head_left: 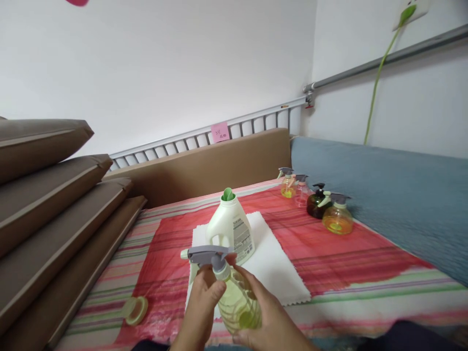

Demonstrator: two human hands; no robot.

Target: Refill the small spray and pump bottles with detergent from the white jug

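Note:
A clear spray bottle [237, 302] with yellow-green liquid and a grey trigger head is held tilted in both hands. My left hand [204, 297] closes round its neck, just under the trigger head. Around the right side and base of the bottle wraps my right hand [261, 307]. Behind the spray bottle, a white jug [228, 224] with a handle and a green spout in its open mouth stands upright on a white cloth [270, 258]. A pale green cap [136, 310] lies at the left on the red sheet.
Several spray and pump bottles [338, 218] stand at the right on the red sheet [171, 248]. Brown cushions [66, 209] are stacked at the left. A brown board [212, 161] runs behind, with a pink note [220, 132] above it. Blue fabric [383, 190] covers the right side.

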